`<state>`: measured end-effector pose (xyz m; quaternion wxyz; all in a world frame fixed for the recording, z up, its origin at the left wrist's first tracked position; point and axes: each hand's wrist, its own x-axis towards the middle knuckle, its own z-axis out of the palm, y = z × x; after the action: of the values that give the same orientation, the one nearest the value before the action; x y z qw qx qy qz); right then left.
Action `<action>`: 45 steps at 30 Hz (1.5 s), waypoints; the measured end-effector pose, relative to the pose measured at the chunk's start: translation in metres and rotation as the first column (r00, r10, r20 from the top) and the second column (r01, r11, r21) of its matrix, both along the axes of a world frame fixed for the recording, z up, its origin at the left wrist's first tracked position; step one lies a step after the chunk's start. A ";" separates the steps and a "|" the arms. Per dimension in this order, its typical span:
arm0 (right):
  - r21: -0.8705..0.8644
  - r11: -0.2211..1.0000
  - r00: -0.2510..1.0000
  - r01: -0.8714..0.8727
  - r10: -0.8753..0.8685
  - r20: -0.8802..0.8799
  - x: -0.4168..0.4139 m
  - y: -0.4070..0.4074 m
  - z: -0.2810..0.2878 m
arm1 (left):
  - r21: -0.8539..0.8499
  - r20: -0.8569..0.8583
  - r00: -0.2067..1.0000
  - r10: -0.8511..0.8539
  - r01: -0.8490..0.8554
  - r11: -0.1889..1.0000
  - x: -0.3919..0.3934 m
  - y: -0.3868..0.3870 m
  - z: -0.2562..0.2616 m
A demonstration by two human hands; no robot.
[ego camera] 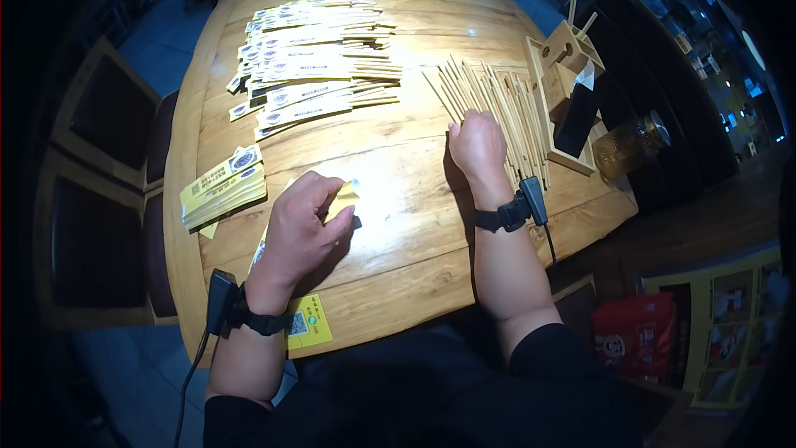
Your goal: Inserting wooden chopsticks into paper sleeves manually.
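Observation:
My left hand [308, 224] holds a yellow paper chopstick sleeve [342, 198], its end showing between thumb and fingers. My right hand [479, 142] rests with curled fingers on the left edge of a spread of loose wooden chopsticks [513, 115]; whether it grips any is hidden. At the left lies a stack of flat yellow paper sleeves [224, 190]. Farther off, many sleeved chopsticks [311, 65] lie in an overlapping row, bare ends to the right.
A wooden table caddy [569, 68] with a dark phone-like slab [578, 115] stands at the right, beside a glass jar [628, 146]. A yellow printed card [310, 322] lies at the near table edge. Chairs [99, 242] stand at the left. Cables hang from both wrist straps.

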<state>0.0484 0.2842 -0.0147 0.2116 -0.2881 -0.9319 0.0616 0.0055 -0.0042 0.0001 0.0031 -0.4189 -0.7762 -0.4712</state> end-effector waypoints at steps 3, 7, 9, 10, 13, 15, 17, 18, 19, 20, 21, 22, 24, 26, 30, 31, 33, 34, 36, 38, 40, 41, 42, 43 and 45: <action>0.090 0.994 0.997 0.067 -0.069 0.018 -0.005 0.005 -0.016 | 0.042 -0.012 1.000 -0.015 0.015 0.999 -0.002 0.000 -0.003; 0.086 0.996 0.997 0.034 -0.040 0.059 -0.009 0.014 -0.021 | -0.007 0.004 1.000 -0.006 0.006 1.000 -0.003 0.001 0.003; -0.007 1.000 0.983 0.001 0.000 0.183 -0.004 0.001 -0.003 | -0.005 0.022 1.000 -0.002 0.002 1.000 -0.004 0.002 0.003; -0.005 1.000 0.984 -0.005 0.006 0.179 -0.004 -0.001 0.004 | -0.004 0.038 0.999 -0.003 0.003 1.000 -0.004 0.003 0.004; -0.095 0.995 0.941 -0.005 0.037 0.337 -0.002 -0.006 0.012 | -0.033 0.012 1.000 0.004 -0.003 0.999 -0.004 0.000 0.007; -0.079 0.997 0.974 0.002 0.016 0.226 -0.001 -0.003 0.003 | -0.010 -0.039 0.999 -0.004 0.003 1.000 -0.001 -0.004 0.001; -0.080 0.992 0.995 -0.098 0.098 0.003 -0.001 0.011 -0.006 | -0.047 -0.048 0.999 -0.011 0.009 0.999 -0.003 -0.002 0.005; -0.086 0.981 0.979 -0.175 0.164 -0.121 0.001 0.011 -0.001 | -0.042 -0.031 1.000 -0.005 0.003 0.999 -0.002 -0.003 0.004; -0.063 0.981 0.975 -0.183 0.173 -0.140 0.002 0.012 0.005 | -0.030 -0.018 1.000 -0.007 0.007 1.000 -0.002 -0.003 0.004; -0.202 0.949 0.915 -0.240 0.152 -0.373 0.006 0.001 0.018 | -0.026 0.002 1.000 -0.007 0.007 1.000 -0.001 -0.006 0.003; -0.322 0.889 0.812 -0.325 0.088 -0.577 0.009 -0.007 0.027 | -0.007 0.002 1.000 -0.002 0.002 1.000 0.000 -0.007 0.002; -0.313 0.889 0.805 -0.335 0.098 -0.585 0.010 -0.014 0.029 | -0.001 -0.009 1.000 0.006 -0.006 1.000 0.000 -0.008 0.002; -0.142 0.871 0.544 -0.470 0.160 -0.824 0.010 -0.024 0.031 | -0.017 -0.002 1.000 0.004 -0.004 1.000 0.000 -0.008 0.003; -0.134 0.862 0.536 -0.489 0.176 -0.825 0.007 -0.028 0.027 | -0.016 -0.002 1.000 0.003 -0.003 1.000 0.000 -0.007 0.005; -0.277 0.838 0.745 -0.470 0.207 -0.634 -0.006 -0.026 0.008 | 0.000 0.009 1.000 0.022 -0.022 1.000 -0.001 -0.008 0.006; -0.267 0.857 0.789 -0.442 0.229 -0.571 -0.004 -0.023 0.005 | 0.006 0.002 1.000 0.030 -0.030 1.000 -0.002 -0.008 0.006; -0.258 0.864 0.823 -0.433 0.262 -0.503 -0.007 -0.018 0.001 | 0.009 0.018 0.999 0.044 -0.044 0.999 -0.004 -0.008 0.007; -0.255 0.869 0.813 -0.424 0.242 -0.529 -0.008 -0.017 -0.002 | 0.017 0.033 0.998 0.045 -0.046 0.999 -0.005 -0.008 0.006; -0.275 0.860 0.809 -0.430 0.232 -0.540 -0.006 -0.025 0.000 | -0.020 0.006 0.997 0.082 -0.081 0.996 -0.008 -0.009 0.004; -0.186 0.898 0.833 -0.399 0.270 -0.483 -0.004 -0.034 0.014 | 0.086 -0.039 0.997 0.074 -0.070 0.994 -0.011 -0.008 0.001; -0.251 0.888 0.835 -0.386 0.221 -0.504 -0.004 -0.031 0.015 | 0.122 -0.031 0.995 0.095 -0.090 0.988 -0.011 -0.006 0.003; -0.292 0.883 0.829 -0.367 0.168 -0.533 -0.005 -0.034 0.018 | 0.177 -0.044 0.993 0.106 -0.096 0.979 -0.012 -0.004 0.004; -0.300 0.877 0.833 -0.374 0.176 -0.524 -0.004 -0.041 0.020 | 0.172 -0.032 0.993 0.118 -0.110 0.979 -0.011 -0.006 0.004; -0.545 0.663 0.754 -0.513 0.043 -0.656 -0.001 -0.050 0.022 | 0.146 -0.022 0.992 0.125 -0.120 0.982 -0.009 -0.008 0.006; -0.644 0.251 0.623 -0.723 -0.166 -0.764 0.004 -0.068 0.026 | 0.122 -0.006 0.991 0.133 -0.132 0.984 -0.010 -0.007 0.004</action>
<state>0.0521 0.2158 0.0115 0.3256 -0.1100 -0.5851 0.7346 -0.0045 -0.0116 0.0043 0.0655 -0.3688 -0.7722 -0.5132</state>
